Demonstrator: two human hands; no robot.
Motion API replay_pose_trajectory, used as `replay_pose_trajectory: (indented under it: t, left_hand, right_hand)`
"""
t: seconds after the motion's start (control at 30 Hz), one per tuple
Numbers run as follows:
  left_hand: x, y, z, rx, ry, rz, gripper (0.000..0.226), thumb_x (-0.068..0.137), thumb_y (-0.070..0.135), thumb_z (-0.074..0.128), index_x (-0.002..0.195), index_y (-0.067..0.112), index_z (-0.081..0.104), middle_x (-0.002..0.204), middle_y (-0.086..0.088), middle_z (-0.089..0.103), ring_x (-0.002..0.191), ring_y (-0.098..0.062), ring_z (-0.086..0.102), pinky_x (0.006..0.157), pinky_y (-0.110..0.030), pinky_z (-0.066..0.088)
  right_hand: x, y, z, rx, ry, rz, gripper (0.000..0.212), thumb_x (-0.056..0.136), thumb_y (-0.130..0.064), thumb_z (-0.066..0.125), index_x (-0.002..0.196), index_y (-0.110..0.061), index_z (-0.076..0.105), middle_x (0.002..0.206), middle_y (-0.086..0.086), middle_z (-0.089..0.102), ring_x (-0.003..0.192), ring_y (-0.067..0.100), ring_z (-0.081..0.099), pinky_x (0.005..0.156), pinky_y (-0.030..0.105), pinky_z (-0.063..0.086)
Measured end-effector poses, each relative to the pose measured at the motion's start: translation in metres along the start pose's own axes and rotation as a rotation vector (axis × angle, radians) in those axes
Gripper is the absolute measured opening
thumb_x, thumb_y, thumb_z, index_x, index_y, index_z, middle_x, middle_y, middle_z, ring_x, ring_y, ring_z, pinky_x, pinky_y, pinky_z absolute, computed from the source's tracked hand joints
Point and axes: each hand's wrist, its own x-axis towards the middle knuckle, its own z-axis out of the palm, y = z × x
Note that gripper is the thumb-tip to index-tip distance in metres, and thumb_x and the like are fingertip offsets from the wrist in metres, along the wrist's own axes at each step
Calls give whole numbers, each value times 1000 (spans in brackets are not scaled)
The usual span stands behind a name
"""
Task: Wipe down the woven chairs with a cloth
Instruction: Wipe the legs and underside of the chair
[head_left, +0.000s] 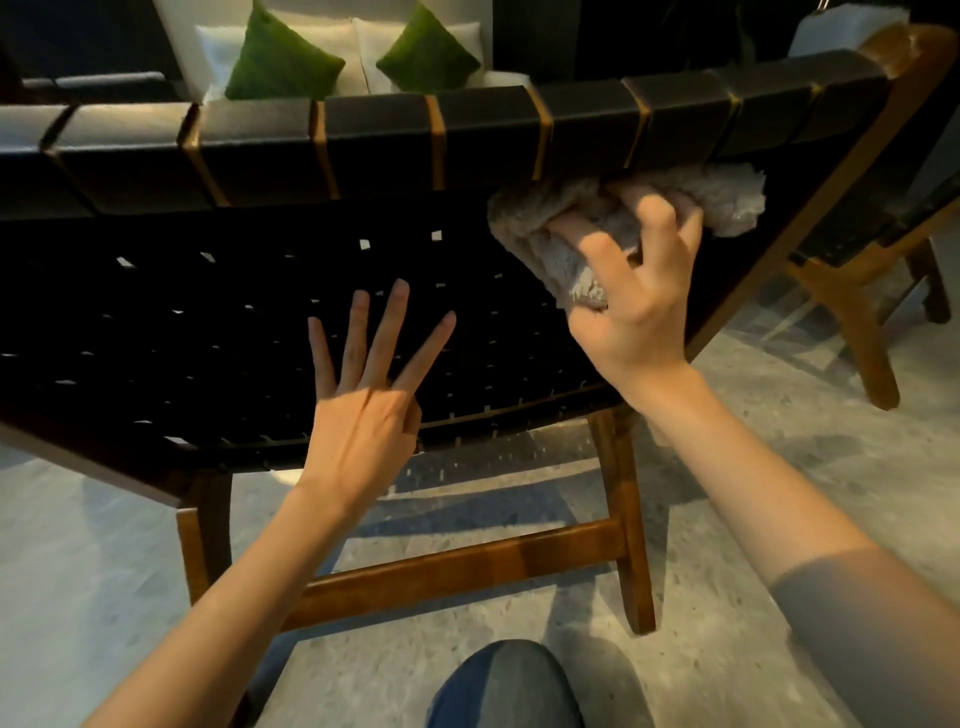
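Seen from behind, the woven chair (363, 135) fills the upper field, its strap-wrapped top rail running from left to right and its dark woven back sloping down towards me. My right hand (639, 312) is raised to the upper right part of that back, just under the top rail; its fingers (657, 218) are bent and sunk into a pale fluffy cloth (722, 200), grasping it and holding it against the weave. The cloth lies with its long axis along the rail, left to right, with one bunched end drooping down to my palm. My left hand (358, 415) is at the middle of the back, lower than the right, released and holding nothing: its fingers (387, 332) are straight, spread apart and pointing up towards the rail; I cannot tell whether they touch the weave or stand just before it. Below the back, a wooden crossbar (467, 566) joins the chair's legs above a grey speckled floor (779, 519). My knee (504, 686) in blue denim shows at the bottom edge. A second chair (852, 291) stands at the right, and two green cushions (283, 62) sit beyond the rail.
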Motion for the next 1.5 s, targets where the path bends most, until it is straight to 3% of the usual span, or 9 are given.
replay_pose_trajectory:
  t: [0.27, 0.53, 0.77, 0.9, 1.0, 1.07, 1.2, 1.37, 1.5]
  left_hand:
    - [3, -9, 11, 43, -20, 36, 89, 82, 3, 62, 149, 33, 13, 156, -4, -19, 141, -30, -24, 110, -65, -4]
    - [-6, -15, 17, 75, -47, 81, 94, 82, 1, 63, 150, 35, 8, 155, -2, -24, 142, -31, -21, 112, -64, -3]
    - [-6, -14, 8, 57, -54, 73, 95, 78, -5, 62, 150, 32, 14, 157, -5, -9, 143, -30, -16, 112, -62, -3]
    - [-7, -16, 1, 36, -38, 25, 97, 77, -8, 62, 150, 29, 12, 157, -6, -9, 144, -26, -14, 112, -61, -3]
    - [-9, -18, -2, 52, -19, -6, 97, 77, -6, 63, 150, 28, 8, 156, -2, -18, 142, -27, -22, 112, -60, -4]
    - [-7, -20, -5, 37, -6, -40, 96, 77, -5, 63, 150, 26, 10, 156, -5, -10, 142, -28, -18, 111, -62, -1]
    - [-3, -23, -8, 34, 8, -70, 93, 77, -1, 66, 149, 24, 14, 155, -11, 0, 142, -30, -9, 111, -62, 0]
    - [-6, -26, -7, 43, -10, -61, 93, 74, -1, 68, 150, 22, 18, 156, -12, 2, 142, -34, -5, 112, -63, 4]
    - [-12, -28, -3, 47, -49, -52, 92, 77, -1, 66, 149, 23, 15, 156, -10, -2, 142, -29, -9, 112, -61, 4]
  right_hand:
    - [-51, 19, 49, 69, -58, 70, 33, 77, -13, 71, 105, -25, 59, 114, 5, 41, 98, 28, 35, 81, 30, 32]
    - [-160, -11, 65, 143, -699, 222, 43, 56, 3, 81, 97, -10, 75, 101, 20, 62, 94, 29, 32, 73, 50, 53]
    - [-162, -14, 60, 106, -1107, 200, 43, 95, -14, 48, 134, -30, 53, 146, 5, 35, 135, 30, 26, 109, 34, 25]
    - [-118, -27, 18, 219, -708, 158, 33, 75, 6, 70, 103, -9, 74, 105, 22, 62, 106, 35, 45, 78, 43, 52]
    - [-63, -33, -6, 216, -217, -43, 27, 71, 2, 81, 96, -8, 74, 97, 13, 55, 83, 29, 43, 67, 33, 42]
    - [-23, -35, -10, 209, -59, -79, 15, 84, -11, 74, 98, -10, 71, 102, 10, 46, 83, 28, 40, 72, 32, 36]
    - [19, -38, 1, 110, -80, -17, 19, 97, -27, 42, 101, -17, 58, 104, 10, 36, 86, 28, 38, 76, 37, 31]
    - [14, -39, 23, 87, -16, 37, 24, 78, -8, 51, 92, -26, 57, 95, 22, 61, 78, 35, 53, 66, 35, 33]
    - [-26, -28, 49, 70, -123, 29, 37, 78, -17, 64, 113, -25, 59, 116, 7, 47, 99, 33, 40, 78, 37, 37]
